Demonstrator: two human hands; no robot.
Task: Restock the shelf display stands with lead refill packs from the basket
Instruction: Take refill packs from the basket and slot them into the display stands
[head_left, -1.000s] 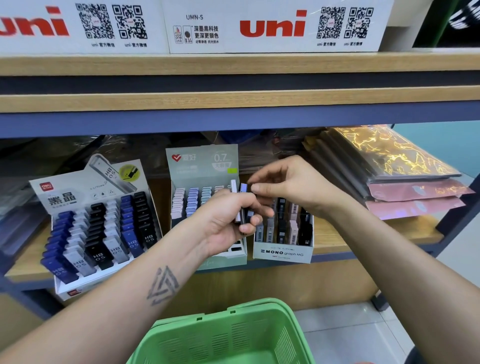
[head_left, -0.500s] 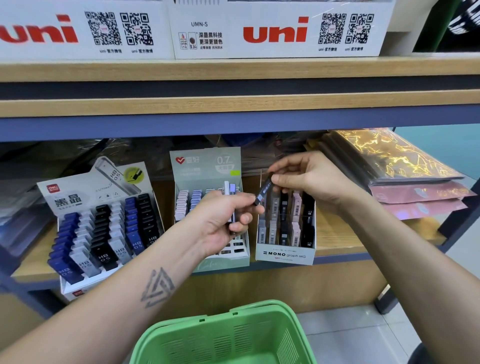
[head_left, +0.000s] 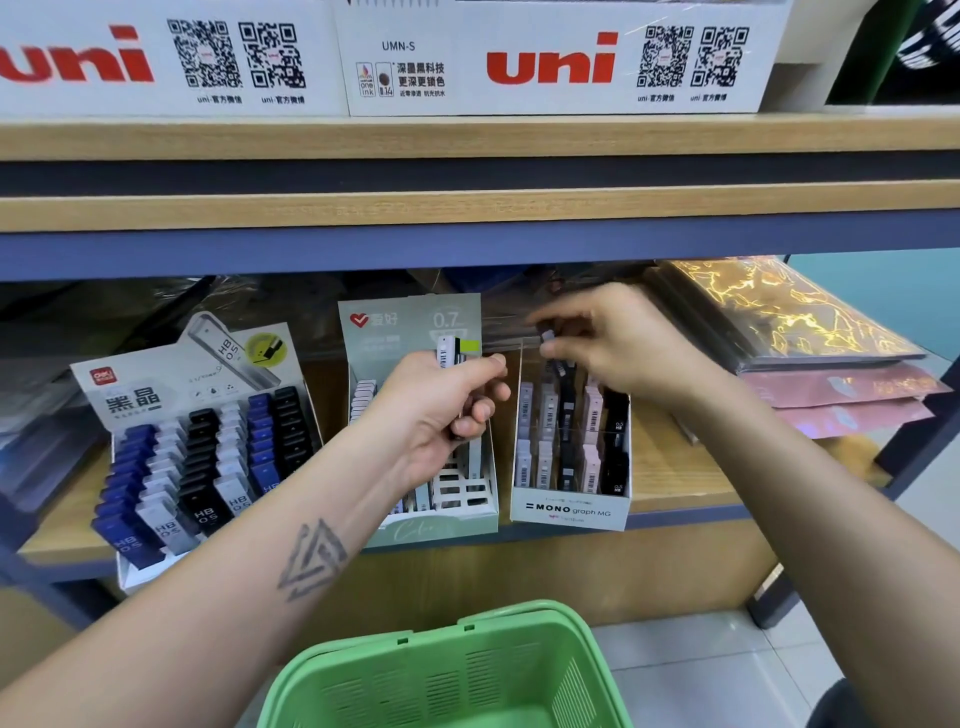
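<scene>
My left hand (head_left: 441, 410) grips a small bundle of lead refill packs (head_left: 448, 352), whose white and dark tops stick up above my fist, in front of the pale green 0.7 display stand (head_left: 410, 322). My right hand (head_left: 613, 353) pinches one dark refill pack (head_left: 557, 358) over the back rows of the white MONO graph MG stand (head_left: 569, 512), which holds grey, black and pink packs. The green basket (head_left: 447, 675) sits below my arms; what lies inside it is hidden.
A grey Deli stand (head_left: 197, 441) with blue, white and black HB packs stands at the left of the wooden shelf (head_left: 675, 483). Stacked gold and pink plastic sleeves (head_left: 810, 353) lie at the right. White uni boxes (head_left: 550, 62) line the shelf above.
My right hand took a dark pack from the bundle in my left hand and carried it right and down to the back of the MONO stand. My left hand stayed put.
</scene>
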